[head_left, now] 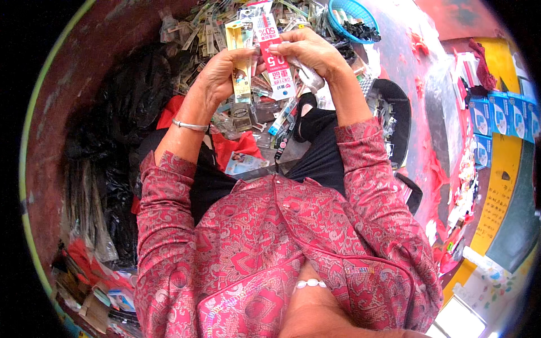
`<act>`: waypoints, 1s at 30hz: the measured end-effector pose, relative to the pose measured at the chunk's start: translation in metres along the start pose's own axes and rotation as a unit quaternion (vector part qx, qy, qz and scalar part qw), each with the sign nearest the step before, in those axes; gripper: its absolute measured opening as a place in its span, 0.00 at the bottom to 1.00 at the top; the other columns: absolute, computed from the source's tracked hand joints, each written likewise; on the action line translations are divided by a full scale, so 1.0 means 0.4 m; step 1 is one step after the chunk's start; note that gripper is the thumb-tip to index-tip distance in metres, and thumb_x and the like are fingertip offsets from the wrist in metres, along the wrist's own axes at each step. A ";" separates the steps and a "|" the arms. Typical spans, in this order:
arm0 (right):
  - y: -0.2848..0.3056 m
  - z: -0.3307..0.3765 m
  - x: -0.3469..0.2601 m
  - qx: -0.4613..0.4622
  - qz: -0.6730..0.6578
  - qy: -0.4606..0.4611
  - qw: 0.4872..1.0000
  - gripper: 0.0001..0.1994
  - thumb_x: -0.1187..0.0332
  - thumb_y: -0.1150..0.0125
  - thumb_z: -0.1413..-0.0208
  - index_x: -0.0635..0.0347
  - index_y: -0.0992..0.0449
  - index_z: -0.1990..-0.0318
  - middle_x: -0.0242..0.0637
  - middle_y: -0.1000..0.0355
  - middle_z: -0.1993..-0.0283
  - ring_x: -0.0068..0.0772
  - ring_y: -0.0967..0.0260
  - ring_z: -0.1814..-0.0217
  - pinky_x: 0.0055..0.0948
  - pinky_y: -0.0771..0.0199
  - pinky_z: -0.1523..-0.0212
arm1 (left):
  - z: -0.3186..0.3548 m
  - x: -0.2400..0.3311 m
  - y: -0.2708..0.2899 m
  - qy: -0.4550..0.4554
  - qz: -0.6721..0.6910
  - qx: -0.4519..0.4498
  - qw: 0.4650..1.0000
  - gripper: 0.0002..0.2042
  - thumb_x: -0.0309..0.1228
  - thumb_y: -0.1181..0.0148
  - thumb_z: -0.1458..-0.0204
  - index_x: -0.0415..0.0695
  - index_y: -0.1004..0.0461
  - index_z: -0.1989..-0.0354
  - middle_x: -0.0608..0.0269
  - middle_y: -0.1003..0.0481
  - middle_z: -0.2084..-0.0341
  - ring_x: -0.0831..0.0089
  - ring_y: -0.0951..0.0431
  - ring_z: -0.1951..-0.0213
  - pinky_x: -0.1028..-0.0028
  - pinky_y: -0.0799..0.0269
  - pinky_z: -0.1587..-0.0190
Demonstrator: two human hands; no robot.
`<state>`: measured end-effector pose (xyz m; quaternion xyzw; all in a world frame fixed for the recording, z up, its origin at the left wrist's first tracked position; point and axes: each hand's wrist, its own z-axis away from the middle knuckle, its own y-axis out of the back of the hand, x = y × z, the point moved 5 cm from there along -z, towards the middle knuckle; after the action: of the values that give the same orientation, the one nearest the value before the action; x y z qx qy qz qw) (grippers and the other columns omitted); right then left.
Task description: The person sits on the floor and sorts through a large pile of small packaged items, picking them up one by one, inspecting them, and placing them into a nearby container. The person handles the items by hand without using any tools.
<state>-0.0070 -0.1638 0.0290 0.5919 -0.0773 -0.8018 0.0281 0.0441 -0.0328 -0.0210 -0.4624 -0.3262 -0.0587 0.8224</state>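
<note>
Right here in front of me, both hands are working up high over the heap: my left hand (222, 70) is pinching a narrow yellow packet (242, 84), thumb lying across its middle, and the packet is standing nearly upright in my grip. Just beside it, my right hand (313, 53) is gripping a long red-and-white card (280, 81), thumb pressing on its printed face, the card leaning a little with its top toward the left. A crumpled, clear plastic wrapper (307, 74) is hanging below that same right hand. The two pieces are sitting side by side with a slim gap between; whether my left fingertips are touching the card, I cannot tell.

Underneath, a messy heap of small packets (191, 42) is spreading out, and a blue-and-white packet (282, 118) is lying slantwise near my black shoe (307, 107). Beyond my right hand, a blue basket (340, 31) is holding small black pieces (360, 31). Over on my left, black plastic bags (129, 107) are bunching up, and red material (234, 147) is lying between my legs. A pale bangle (190, 125) is circling my left wrist.
</note>
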 end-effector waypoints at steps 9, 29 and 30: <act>-0.004 -0.004 0.018 -0.020 0.093 -0.007 0.995 0.13 0.62 0.44 0.55 0.67 0.25 0.71 0.32 0.31 0.79 0.19 0.36 0.79 0.21 0.37 0.76 | -0.008 0.008 -0.005 -0.048 -0.128 0.054 0.989 0.11 0.31 0.39 0.60 0.42 0.30 0.67 0.68 0.28 0.76 0.79 0.28 0.77 0.82 0.31 0.76; -0.101 0.073 -0.084 0.106 0.372 0.395 0.833 0.06 0.68 0.45 0.56 0.61 0.28 0.73 0.40 0.34 0.69 0.40 0.35 0.66 0.31 0.35 0.65 | -0.005 0.059 0.068 -0.113 0.017 0.153 0.982 0.06 0.23 0.46 0.55 0.38 0.32 0.68 0.62 0.28 0.75 0.75 0.27 0.77 0.81 0.27 0.76; -0.099 0.078 -0.080 0.090 0.386 0.377 0.837 0.06 0.68 0.45 0.56 0.61 0.28 0.73 0.39 0.34 0.68 0.40 0.35 0.65 0.31 0.34 0.64 | -0.002 0.065 0.073 -0.114 0.027 0.167 0.979 0.06 0.23 0.46 0.55 0.38 0.32 0.68 0.62 0.29 0.75 0.75 0.27 0.77 0.81 0.27 0.77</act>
<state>-0.0253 -0.1174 0.0618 0.7707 -0.3545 -0.4298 0.3091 0.0765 -0.0116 -0.0269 -0.3310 -0.4108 0.0721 0.8465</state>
